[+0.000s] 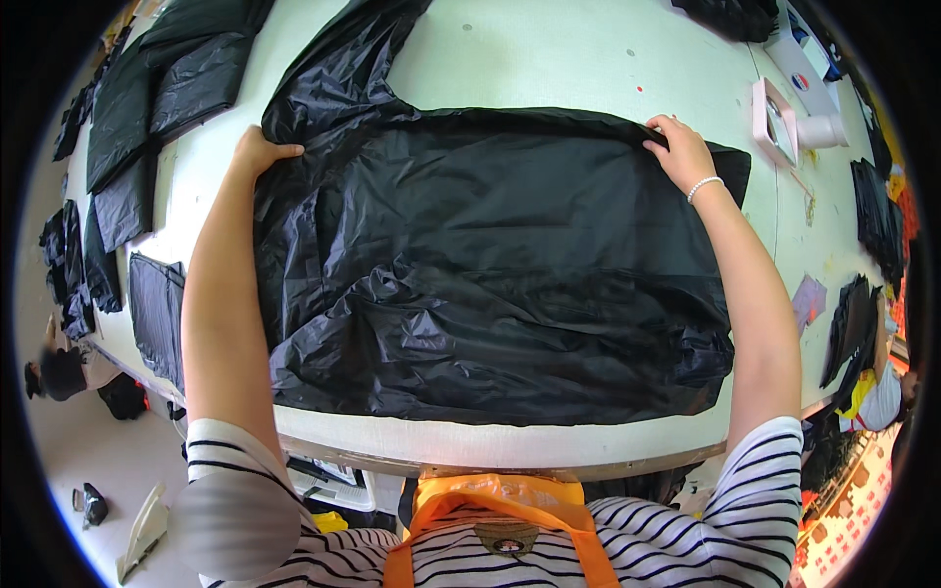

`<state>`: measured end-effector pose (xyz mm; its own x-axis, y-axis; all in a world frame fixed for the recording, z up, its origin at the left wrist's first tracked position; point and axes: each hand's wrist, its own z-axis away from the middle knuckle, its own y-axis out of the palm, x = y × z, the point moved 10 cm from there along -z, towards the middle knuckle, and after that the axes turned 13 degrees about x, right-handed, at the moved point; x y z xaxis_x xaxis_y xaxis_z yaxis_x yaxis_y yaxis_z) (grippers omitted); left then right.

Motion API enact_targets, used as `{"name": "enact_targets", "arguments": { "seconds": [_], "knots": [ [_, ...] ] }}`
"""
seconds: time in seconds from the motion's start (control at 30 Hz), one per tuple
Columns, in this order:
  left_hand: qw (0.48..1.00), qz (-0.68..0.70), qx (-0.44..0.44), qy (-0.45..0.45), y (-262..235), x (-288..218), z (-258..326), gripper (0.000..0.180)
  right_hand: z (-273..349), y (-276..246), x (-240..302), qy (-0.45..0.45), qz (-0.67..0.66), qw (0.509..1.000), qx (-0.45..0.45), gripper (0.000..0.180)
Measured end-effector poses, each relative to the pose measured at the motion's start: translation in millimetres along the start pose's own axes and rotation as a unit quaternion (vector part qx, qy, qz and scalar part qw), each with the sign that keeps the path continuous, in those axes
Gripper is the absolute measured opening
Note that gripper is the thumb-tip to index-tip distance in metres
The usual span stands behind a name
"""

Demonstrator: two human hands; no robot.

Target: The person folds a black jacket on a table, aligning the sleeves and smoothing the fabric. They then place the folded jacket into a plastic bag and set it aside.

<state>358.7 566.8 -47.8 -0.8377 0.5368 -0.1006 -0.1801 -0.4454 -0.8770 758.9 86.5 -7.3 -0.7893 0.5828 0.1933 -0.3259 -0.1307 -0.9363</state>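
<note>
A black, slightly shiny garment point(510, 216), apparently a jacket, lies spread across the pale table in front of me. One sleeve point(338, 73) stretches away toward the far edge at the upper left. My left hand point(263, 152) grips the garment's left edge below that sleeve, thumb on top and fingers mostly hidden underneath. Along the far edge at the right, my right hand point(681, 152) pinches the fabric between thumb and fingers. The near half of the cloth is creased and bunched, while the far half lies flatter.
Folded black garments point(201, 83) are stacked at the far left, with another folded piece point(157, 304) by my left forearm. A pink square-framed object point(774, 122) and a white cylinder point(821, 131) stand at the far right. More black pieces point(851, 328) hang over the right edge.
</note>
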Motion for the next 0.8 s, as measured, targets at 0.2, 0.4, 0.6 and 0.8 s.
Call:
{"name": "enact_targets", "arguments": {
  "seconds": [0.2, 0.4, 0.6, 0.8],
  "knots": [
    [0.973, -0.124, -0.197, -0.004, -40.3, -34.0, 115.6, 0.053, 79.2, -49.2, 24.7, -0.074, 0.126, 0.978, -0.149, 0.019],
    [0.887, -0.054, -0.385, 0.249, -12.5, 33.7, 349.3, 0.039, 286.5, -83.6, 85.8, -0.19, 0.113, 0.958, -0.182, 0.039],
    [0.978, -0.071, -0.108, 0.161, 122.8, 82.1, 402.7, 0.07, 379.6, 52.6, 109.1, -0.193, 0.024, 0.98, -0.051, 0.042],
    [0.98, -0.006, 0.023, 0.195, 121.4, 68.6, 414.0, 0.079, 388.0, 104.6, 108.1, -0.165, -0.022, 0.986, 0.01, 0.047]
  ]
}}
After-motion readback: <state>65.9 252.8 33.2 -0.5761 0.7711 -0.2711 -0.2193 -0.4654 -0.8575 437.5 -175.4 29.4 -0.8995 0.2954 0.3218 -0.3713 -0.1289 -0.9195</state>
